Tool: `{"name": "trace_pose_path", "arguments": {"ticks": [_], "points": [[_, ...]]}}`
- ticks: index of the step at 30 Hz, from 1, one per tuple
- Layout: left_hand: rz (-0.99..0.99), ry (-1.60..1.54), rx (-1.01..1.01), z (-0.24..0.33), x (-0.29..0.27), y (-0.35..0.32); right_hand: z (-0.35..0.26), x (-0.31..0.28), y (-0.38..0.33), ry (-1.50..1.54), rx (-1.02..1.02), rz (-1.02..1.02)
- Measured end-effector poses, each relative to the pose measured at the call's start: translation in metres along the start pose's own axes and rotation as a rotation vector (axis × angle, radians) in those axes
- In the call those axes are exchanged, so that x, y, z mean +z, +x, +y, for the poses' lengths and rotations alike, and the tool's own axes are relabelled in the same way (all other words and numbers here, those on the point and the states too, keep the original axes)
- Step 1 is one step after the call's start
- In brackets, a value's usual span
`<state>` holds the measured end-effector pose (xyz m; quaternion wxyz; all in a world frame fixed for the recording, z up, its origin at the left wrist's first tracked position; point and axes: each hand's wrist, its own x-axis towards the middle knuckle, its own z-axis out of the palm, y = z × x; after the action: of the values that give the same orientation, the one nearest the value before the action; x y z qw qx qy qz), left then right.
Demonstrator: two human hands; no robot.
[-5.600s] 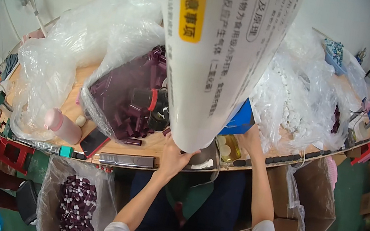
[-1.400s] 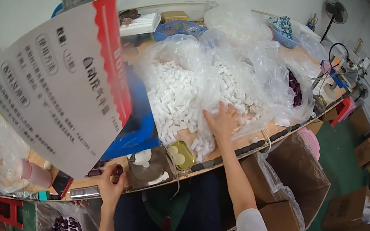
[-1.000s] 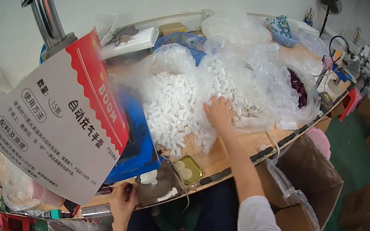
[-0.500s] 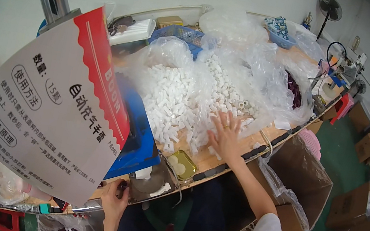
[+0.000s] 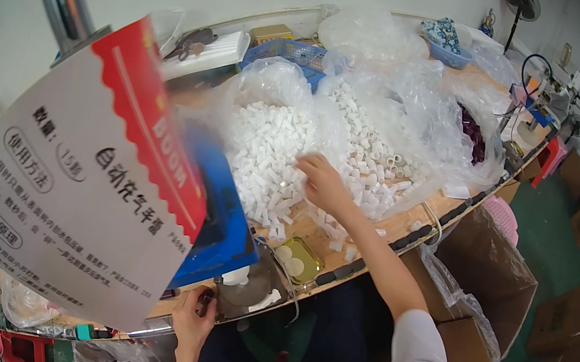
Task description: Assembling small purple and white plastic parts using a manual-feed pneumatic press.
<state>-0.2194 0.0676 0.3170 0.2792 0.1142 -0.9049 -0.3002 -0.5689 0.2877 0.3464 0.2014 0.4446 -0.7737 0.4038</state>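
My left hand (image 5: 192,323) is at the table's front edge, its fingers closed round a small dark purple piece (image 5: 207,297). Over the heap of short white plastic tubes (image 5: 271,135) is my right hand (image 5: 326,185), fingers bent and drawn together; what they hold, if anything, I cannot make out. More white tubes (image 5: 366,144) spill from an open clear plastic bag to its right. Close to my left hand stand a blue machine part (image 5: 230,236) and a round grey metal plate (image 5: 245,289). A yellowish tray (image 5: 299,259) with pale discs lies between my hands.
A large printed card with a red band (image 5: 70,196) blocks much of the left side. Cardboard boxes (image 5: 484,269) stand right of the table. A blue basket (image 5: 289,53) and a bag of dark purple pieces (image 5: 472,136) are farther back.
My right hand has moved left from the right-hand tubes to the larger heap, and its spread fingers have drawn together. My left hand stays at the table edge with the dark piece.
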Motion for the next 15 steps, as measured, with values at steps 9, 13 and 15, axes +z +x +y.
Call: {"name": "trace_pose_path", "arguments": {"ticks": [9,13,15], "points": [[-0.027,-0.029,-0.029,0.004,0.003,-0.003,0.017,0.046,0.035,-0.440,0.284,-0.219],[-0.032,0.031,-0.002,0.007,-0.001,-0.005,0.005,0.016,-0.012,-0.469,0.161,-0.210],[-0.028,0.029,-0.010,0.004,-0.003,-0.004,-0.003,-0.006,-0.026,-0.325,-0.017,-0.104]]}}
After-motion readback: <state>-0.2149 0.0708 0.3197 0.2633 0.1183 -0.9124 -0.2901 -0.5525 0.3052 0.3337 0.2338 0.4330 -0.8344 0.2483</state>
